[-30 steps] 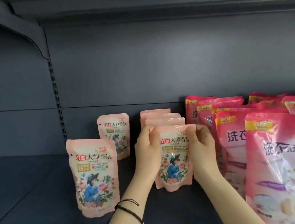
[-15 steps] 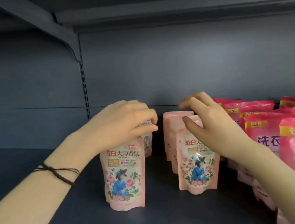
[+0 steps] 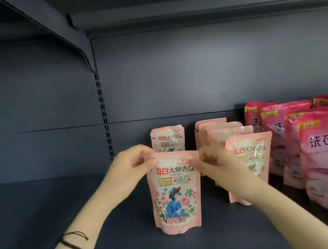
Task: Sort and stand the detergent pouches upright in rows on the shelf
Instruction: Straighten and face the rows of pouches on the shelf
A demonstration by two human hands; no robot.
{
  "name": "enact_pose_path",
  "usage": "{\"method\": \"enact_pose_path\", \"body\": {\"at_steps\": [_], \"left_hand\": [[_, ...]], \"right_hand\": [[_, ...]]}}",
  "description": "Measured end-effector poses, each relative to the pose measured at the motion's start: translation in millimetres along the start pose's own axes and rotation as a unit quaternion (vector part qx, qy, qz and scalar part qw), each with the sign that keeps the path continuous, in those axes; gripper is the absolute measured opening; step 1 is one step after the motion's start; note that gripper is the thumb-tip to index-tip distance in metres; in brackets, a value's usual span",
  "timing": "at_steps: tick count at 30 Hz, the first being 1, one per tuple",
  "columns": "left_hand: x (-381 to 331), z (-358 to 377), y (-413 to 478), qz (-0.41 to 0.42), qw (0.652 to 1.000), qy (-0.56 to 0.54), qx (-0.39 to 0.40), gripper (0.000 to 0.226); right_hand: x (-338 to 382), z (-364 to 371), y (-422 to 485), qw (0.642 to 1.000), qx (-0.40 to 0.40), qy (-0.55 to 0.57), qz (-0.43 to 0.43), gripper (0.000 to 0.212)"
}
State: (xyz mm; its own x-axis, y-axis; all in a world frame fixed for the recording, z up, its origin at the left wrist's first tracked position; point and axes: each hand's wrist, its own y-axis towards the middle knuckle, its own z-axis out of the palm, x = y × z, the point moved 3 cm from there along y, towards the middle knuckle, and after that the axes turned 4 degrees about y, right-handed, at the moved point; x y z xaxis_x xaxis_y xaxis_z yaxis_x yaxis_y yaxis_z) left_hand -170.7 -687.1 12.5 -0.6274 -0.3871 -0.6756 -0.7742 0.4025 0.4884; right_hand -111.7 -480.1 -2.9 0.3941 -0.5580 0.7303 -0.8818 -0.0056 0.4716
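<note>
Step in hand: squaring up 1 pale pink front pouch [image 3: 175,190] so it stood as the head of a second row; judged to be mid-task, since that row held only 2 pouches.
Left hand [image 3: 131,169]: pinched the pouch's top-left corner between thumb and fingertips; a dark wrist cord [image 3: 76,243] sat on that forearm.
Right hand [image 3: 215,161]: blurred, but its fingers appeared to pinch the top-right corner of the same pouch.
Pouch location: base down on the dark shelf [image 3: 42,211], near the front edge, directly ahead of the rear pouch [image 3: 168,139] and well apart from it.
Facing: printed side toward the camera, sealed top edge up, turned very slightly off square.
Long axis: vertical, close to upright, with no clear lean.
Neighbours: a pale pink row [image 3: 251,152] of 4 matching pouches stood just beside it on the right; dark pink pouches [image 3: 321,151] filled the shelf beyond that.
Next move: probably a small twist to face it square, then letting go with both hands gently so the soft base does not tip; the gap behind it would need more pouches.
</note>
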Motion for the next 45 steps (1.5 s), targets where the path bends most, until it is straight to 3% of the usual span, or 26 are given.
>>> {"method": "enact_pose_path", "body": {"at_steps": [2, 4, 8, 12, 15, 21, 32, 36, 40, 43, 45], "left_hand": [[5.0, 17.4, -0.2, -0.059, 0.985, -0.161, -0.031, 0.011], [5.9, 37.0, 1.9, -0.106, 0.952, -0.283, -0.06, 0.022], [-3.8, 76.1, 6.7, -0.155, 0.898, -0.403, -0.09, 0.025], [-25.8, 117.5, 5.1, -0.141, 0.892, -0.421, -0.089, 0.032], [-47.3, 148.0, 3.2, -0.131, 0.893, -0.419, -0.099, 0.017], [-73.6, 201.1, -0.5, -0.13, 0.896, -0.408, -0.121, 0.023], [-70.9, 204.6, -17.9, -0.118, 0.9, -0.378, -0.18, 0.018], [-66.5, 193.8, -20.3, -0.088, 0.925, -0.343, -0.137, 0.016], [-60.9, 163.1, -10.6, -0.008, 0.976, -0.216, -0.019, 0.016], [-60.3, 130.7, -0.1, 0.035, 0.995, -0.062, 0.065, 0.017], [-56.9, 102.9, 7.6, 0.052, 0.99, 0.079, 0.106, 0.021]], "right_hand": [[-7.7, 10.4, -9.6, 0.972, -0.045, 0.213, 0.084, 0.017], [-13.9, 15.7, -15.0, 0.931, -0.113, 0.327, 0.118, 0.018], [-18.0, 14.3, -20.9, 0.88, -0.244, 0.391, 0.12, 0.023], [-22.8, -10.2, -32.1, 0.849, -0.31, 0.42, 0.084, 0.023], [-28.7, -40.2, -44.5, 0.846, -0.336, 0.41, 0.057, 0.024], [-52.9, -83.0, -62.9, 0.855, -0.361, 0.367, 0.063, 0.025], [-67.2, -80.3, -72.0, 0.903, -0.3, 0.305, 0.052, 0.023], [-60.1, -90.3, -72.7, 0.931, -0.307, 0.197, 0.005, 0.01], [-34.2, -113.7, -58.9, 0.968, -0.233, -0.045, -0.081, 0.025], [-8.3, -124.0, -36.9, 0.947, -0.151, -0.253, -0.128, 0.018], [14.3, -125.5, -18.1, 0.927, -0.09, -0.332, -0.148, 0.018]]}}
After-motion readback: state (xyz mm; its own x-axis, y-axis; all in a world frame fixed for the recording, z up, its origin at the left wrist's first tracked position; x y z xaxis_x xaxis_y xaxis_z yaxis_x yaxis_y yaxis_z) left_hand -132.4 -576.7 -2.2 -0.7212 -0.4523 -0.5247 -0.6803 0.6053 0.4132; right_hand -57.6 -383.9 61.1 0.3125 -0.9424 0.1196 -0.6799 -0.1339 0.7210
